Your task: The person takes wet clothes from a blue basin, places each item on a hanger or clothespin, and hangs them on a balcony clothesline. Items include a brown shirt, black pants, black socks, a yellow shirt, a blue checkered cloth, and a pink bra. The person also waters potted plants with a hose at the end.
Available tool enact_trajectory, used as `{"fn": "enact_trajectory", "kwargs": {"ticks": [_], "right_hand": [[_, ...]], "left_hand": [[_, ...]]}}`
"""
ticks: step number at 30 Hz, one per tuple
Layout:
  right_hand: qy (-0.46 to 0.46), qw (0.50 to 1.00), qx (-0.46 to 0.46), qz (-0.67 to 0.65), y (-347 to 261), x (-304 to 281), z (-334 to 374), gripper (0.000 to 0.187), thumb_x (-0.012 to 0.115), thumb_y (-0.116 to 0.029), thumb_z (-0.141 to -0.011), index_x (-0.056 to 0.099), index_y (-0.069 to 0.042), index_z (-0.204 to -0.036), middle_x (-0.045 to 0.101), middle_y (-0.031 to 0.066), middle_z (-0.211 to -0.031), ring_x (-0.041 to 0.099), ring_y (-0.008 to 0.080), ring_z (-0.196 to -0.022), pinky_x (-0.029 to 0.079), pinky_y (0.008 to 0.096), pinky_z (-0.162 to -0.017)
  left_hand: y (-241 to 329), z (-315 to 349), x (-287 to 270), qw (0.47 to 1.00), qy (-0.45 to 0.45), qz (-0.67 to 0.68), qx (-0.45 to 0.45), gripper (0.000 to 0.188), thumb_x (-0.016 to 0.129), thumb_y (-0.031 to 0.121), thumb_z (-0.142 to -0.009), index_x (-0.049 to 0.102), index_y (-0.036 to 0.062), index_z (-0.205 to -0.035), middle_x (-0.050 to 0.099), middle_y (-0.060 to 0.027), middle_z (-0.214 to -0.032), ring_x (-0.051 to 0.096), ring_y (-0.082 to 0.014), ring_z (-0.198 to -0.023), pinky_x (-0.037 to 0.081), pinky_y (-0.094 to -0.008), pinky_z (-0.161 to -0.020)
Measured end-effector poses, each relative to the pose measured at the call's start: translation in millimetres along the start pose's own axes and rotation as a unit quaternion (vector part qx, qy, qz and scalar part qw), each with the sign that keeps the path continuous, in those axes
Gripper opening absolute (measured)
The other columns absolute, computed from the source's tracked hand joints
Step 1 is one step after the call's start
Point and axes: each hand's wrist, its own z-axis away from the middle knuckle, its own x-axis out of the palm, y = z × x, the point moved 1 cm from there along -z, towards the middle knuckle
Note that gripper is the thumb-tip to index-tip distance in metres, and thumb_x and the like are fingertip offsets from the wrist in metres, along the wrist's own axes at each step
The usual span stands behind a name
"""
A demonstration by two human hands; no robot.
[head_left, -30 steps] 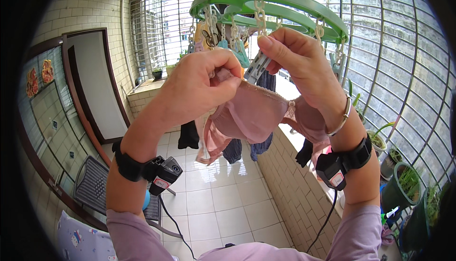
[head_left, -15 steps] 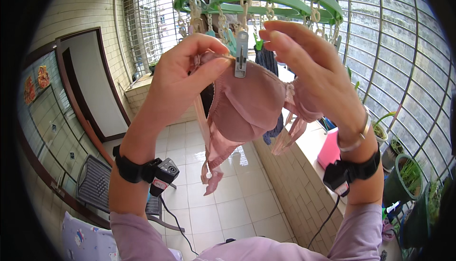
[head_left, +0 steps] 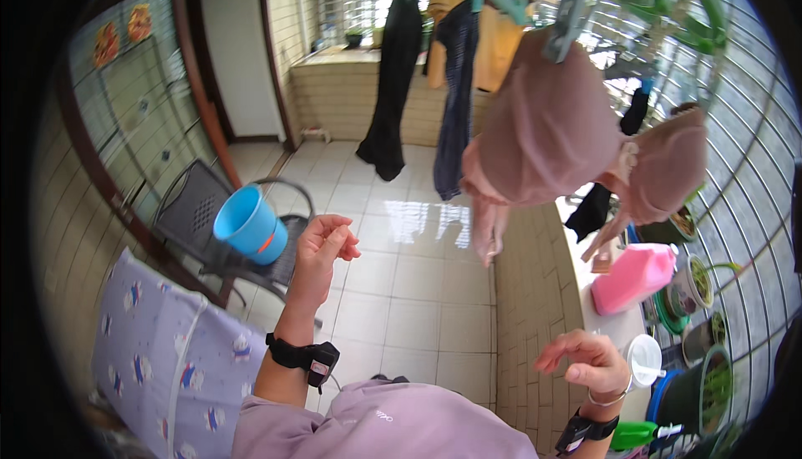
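Observation:
A dusky pink bra [head_left: 547, 129] hangs from a grey clothes peg [head_left: 567, 26] on the green drying hanger [head_left: 643, 4], at the upper right. Neither of my hands touches it. Below and left of it, my left hand [head_left: 322, 254] is in front of the chair, its fingers curled in against the thumb with nothing visible in them. Down at the right, my right hand [head_left: 589, 363] is beside the ledge, empty, with its fingers bent and the thumb apart. A white plastic tub [head_left: 643, 359] stands just beyond the right hand.
Black socks [head_left: 393, 83] and a dark blue sock [head_left: 455, 96] hang nearby. A light blue bucket [head_left: 251, 225] sits on a dark chair [head_left: 188, 217]. The ledge carries a pink jug [head_left: 632, 277] and potted plants [head_left: 692, 284]. A purple patterned cover [head_left: 167, 359] is at lower left.
Both hands have let go of the bra and dropped, the left down to the chair, the right down to the ledge. The bra now hangs by itself. My view has turned left and downward.

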Motion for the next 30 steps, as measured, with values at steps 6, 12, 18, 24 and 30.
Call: {"fn": "enact_trajectory", "kwargs": {"ticks": [6,12,18,24,30], "right_hand": [[-0.061,0.992,0.078,-0.077,55.3,-6.7,-36.8,0.034,0.059,-0.008,-0.09,0.051,0.007,-0.119,0.064,0.018,-0.105,0.061,0.02,-0.098,0.048,0.0308,-0.086],[-0.065,0.982,0.139,-0.111,87.0,13.5,-109.8,0.032,0.06,-0.01,-0.09,0.054,0.005,-0.118,0.065,0.0141,-0.102,0.06,0.0177,-0.094,0.048,0.0293,-0.084],[-0.03,0.976,0.208,-0.064,118.7,45.5,-210.7,0.027,0.06,-0.013,-0.09,0.058,0.002,-0.112,0.066,0.0112,-0.098,0.061,0.0153,-0.091,0.049,0.0272,-0.082],[-0.017,0.977,0.201,-0.076,139.7,73.3,-325.2,0.026,0.057,-0.018,-0.093,0.059,0.002,-0.11,0.067,0.0106,-0.096,0.062,0.0137,-0.084,0.05,0.0264,-0.076],[-0.04,0.979,0.191,-0.063,156.5,82.5,-417.9,0.026,0.054,-0.019,-0.095,0.06,0.003,-0.108,0.067,0.0121,-0.092,0.062,0.0149,-0.079,0.051,0.0275,-0.072]], "left_hand": [[-14.5,46.3,-58.8,0.984,0.172,-0.012,-0.039,0.008,0.053,0.012,-0.092,0.056,0.0054,-0.096,0.059,-0.0021,-0.072,0.057,-0.0091,-0.06,0.044,-0.0208,-0.057],[-17.3,41.0,-107.3,0.972,0.234,-0.005,-0.032,0.008,0.053,0.012,-0.092,0.055,0.0059,-0.095,0.059,-0.002,-0.072,0.058,-0.0096,-0.06,0.045,-0.0215,-0.057],[-44.8,-2.1,-179.0,0.964,0.258,0.03,-0.06,0.007,0.053,0.012,-0.092,0.055,0.0065,-0.095,0.058,-0.0015,-0.071,0.057,-0.0098,-0.06,0.045,-0.0219,-0.057],[-64.6,-61.1,-250.2,0.955,0.257,0.075,-0.13,0.007,0.054,0.013,-0.091,0.055,0.007,-0.094,0.057,-0.0006,-0.07,0.057,-0.0098,-0.059,0.043,-0.022,-0.055],[-78.9,-95.5,-302.5,0.951,0.263,0.078,-0.141,0.006,0.054,0.01,-0.09,0.053,0.0059,-0.095,0.055,-0.0018,-0.068,0.055,-0.0111,-0.057,0.043,-0.0225,-0.054]]}}
